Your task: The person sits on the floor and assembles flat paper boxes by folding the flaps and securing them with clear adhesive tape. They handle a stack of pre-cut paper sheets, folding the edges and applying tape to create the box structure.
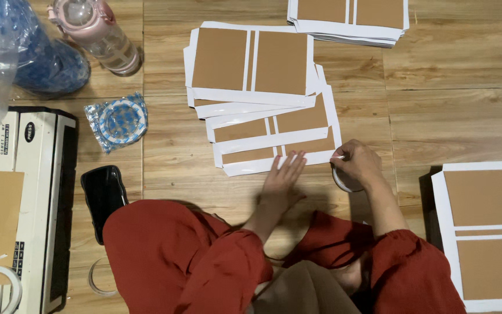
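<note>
Tape roll (344, 179): white, ring-shaped, standing partly on edge just right of frame centre, mostly covered by the hand gripping it. Printed sheet (274, 161): white card with brown rectangular panels, lying flat at frame centre as the lowest, nearest sheet of a fanned, overlapping stack on the wooden floor.

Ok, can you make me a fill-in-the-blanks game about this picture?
1. The right hand holds a roll of ____.
2. The left hand presses flat on a white and ____ sheet.
3. The person's sleeves are ____.
4. The pink bottle lies on the wooden ____.

Missing words: tape; brown; red; floor
</note>
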